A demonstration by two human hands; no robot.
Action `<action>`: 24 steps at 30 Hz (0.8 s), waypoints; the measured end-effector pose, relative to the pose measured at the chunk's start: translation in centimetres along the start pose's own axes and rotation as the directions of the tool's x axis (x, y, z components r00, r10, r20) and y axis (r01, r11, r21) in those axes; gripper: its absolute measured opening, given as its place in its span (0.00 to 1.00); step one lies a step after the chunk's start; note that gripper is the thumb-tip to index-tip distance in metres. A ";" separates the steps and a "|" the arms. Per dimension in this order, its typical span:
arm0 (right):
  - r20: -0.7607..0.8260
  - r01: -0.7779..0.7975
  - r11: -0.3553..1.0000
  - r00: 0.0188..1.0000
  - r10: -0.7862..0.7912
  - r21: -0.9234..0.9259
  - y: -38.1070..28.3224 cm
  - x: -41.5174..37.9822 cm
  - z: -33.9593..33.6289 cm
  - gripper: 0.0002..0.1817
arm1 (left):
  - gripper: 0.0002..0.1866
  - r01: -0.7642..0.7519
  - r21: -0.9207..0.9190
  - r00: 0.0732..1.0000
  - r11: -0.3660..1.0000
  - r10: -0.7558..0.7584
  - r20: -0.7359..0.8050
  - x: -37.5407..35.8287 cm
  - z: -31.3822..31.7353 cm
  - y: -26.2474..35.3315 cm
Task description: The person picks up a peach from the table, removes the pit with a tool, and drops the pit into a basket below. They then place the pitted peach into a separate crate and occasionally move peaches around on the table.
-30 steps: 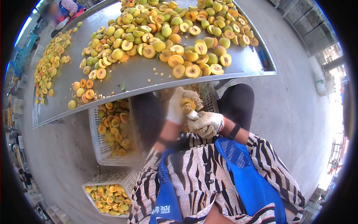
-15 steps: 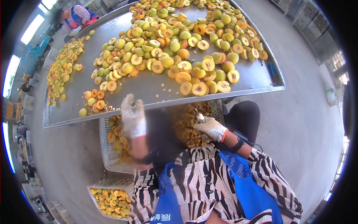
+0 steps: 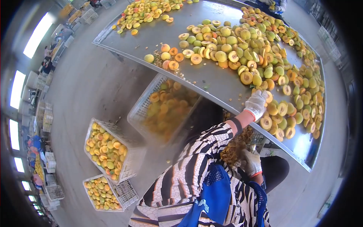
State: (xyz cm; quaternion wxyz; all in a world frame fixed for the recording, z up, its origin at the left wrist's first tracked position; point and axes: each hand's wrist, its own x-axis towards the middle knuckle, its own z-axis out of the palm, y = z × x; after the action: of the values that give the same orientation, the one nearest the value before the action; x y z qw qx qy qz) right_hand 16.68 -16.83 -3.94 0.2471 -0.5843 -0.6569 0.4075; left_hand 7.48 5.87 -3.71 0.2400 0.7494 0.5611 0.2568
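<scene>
My left hand [image 3: 256, 105], in a white knit glove, reaches over the near edge of the metal table [image 3: 227, 85]. Its fingers close on a cut apricot half [image 3: 269, 97] at the edge of the heap of halved and whole apricots [image 3: 245, 49]. Below the table edge, my right hand [image 3: 252, 163], gloved too, is closed around a small metal hand tool [image 3: 253, 146], mostly hidden and blurred. Beside it lies a brown mass of apricot scraps or pits [image 3: 232, 153], partly covered by my arm.
A crate [image 3: 138, 113] of apricot halves stands under the table edge, blurred. Two more crates, an upper one [image 3: 130, 160] and a lower one [image 3: 126, 193], hold apricots on the floor to the left. A person [image 3: 279, 6] sits beyond the table.
My view has swung left. My left hand has moved from beside the near table edge to the apricot heap and closed on a half. My right hand stays low with the tool.
</scene>
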 end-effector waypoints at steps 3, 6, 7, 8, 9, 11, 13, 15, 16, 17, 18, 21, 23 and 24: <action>-0.027 -0.126 0.965 0.990 0.136 0.229 0.0 0.4 1.0 0.11 | 0.27 0.117 -0.347 0.987 0.930 -0.149 -0.066 -0.9 -2.4 0.0; -0.015 -0.038 0.994 0.999 0.039 0.105 0.3 0.3 1.2 0.10 | 0.19 0.206 -0.754 0.925 0.624 -0.376 -0.058 -1.6 -1.7 -1.2; 0.003 -0.068 0.982 0.998 0.069 0.178 1.9 0.5 1.6 0.07 | 0.18 0.176 -0.912 0.919 0.370 -0.393 0.018 -2.3 -1.4 -2.1; 0.016 -0.118 0.957 0.993 0.118 0.266 3.7 0.3 2.0 0.06 | 0.18 0.137 -0.989 0.927 0.055 -0.360 0.108 -3.2 -1.4 -2.7; 0.013 -0.166 0.933 0.985 0.171 0.319 5.0 0.2 2.2 0.06 | 0.16 0.204 -0.979 0.899 0.002 -0.397 0.186 -4.4 -3.6 -2.6; -0.030 -0.273 0.910 0.955 0.297 0.311 2.5 1.0 2.1 0.07 | 0.13 0.234 -0.921 0.882 -0.311 -0.332 0.336 -6.0 -5.5 -3.7; -0.092 -0.378 0.868 0.900 0.427 0.322 -1.7 2.0 1.4 0.07 | 0.13 0.288 -0.804 0.822 -0.520 -0.296 0.486 -7.3 -7.9 -3.9; -0.115 -0.393 0.836 0.878 0.465 0.383 -6.2 2.2 0.4 0.08 | 0.14 0.281 -0.728 0.786 -0.626 -0.284 0.549 -8.7 -10.0 -3.3; -0.177 -0.314 0.918 0.916 0.360 0.243 -6.8 2.4 0.2 0.10 | 0.14 0.275 -0.728 0.797 -0.628 -0.274 0.538 -9.0 -10.0 -3.4; -0.197 -0.282 0.937 0.926 0.323 0.208 -8.1 2.4 -0.2 0.11 | 0.14 0.266 -0.728 0.809 -0.632 -0.265 0.525 -9.3 -9.8 -3.2; -0.212 -0.250 0.953 0.935 0.283 0.170 -10.0 2.3 -0.7 0.13 | 0.13 0.272 -0.743 0.823 -0.612 -0.252 0.509 -9.7 -9.6 -2.9; -0.193 -0.206 0.977 0.957 0.214 0.063 -11.4 2.7 -1.1 0.17 | 0.13 0.283 -0.817 0.883 -0.502 -0.196 0.426 -11.1 -8.8 -2.0; -0.194 -0.234 0.972 0.953 0.231 0.004 -11.4 3.0 -0.9 0.17 | 0.13 0.266 -0.895 0.938 -0.359 -0.117 0.325 -12.4 -8.1 -1.8; -0.198 -0.244 0.970 0.951 0.239 0.002 -10.6 3.3 -0.6 0.17 | 0.14 0.258 -0.900 0.943 -0.351 -0.112 0.314 -12.7 -7.6 -1.8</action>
State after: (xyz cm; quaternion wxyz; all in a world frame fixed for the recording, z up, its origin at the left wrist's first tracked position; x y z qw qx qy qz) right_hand 10.52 -13.34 4.67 0.2526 -0.7003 -0.5574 0.3676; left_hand -1.81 -5.39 -0.57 0.8071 0.1525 0.2230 0.5249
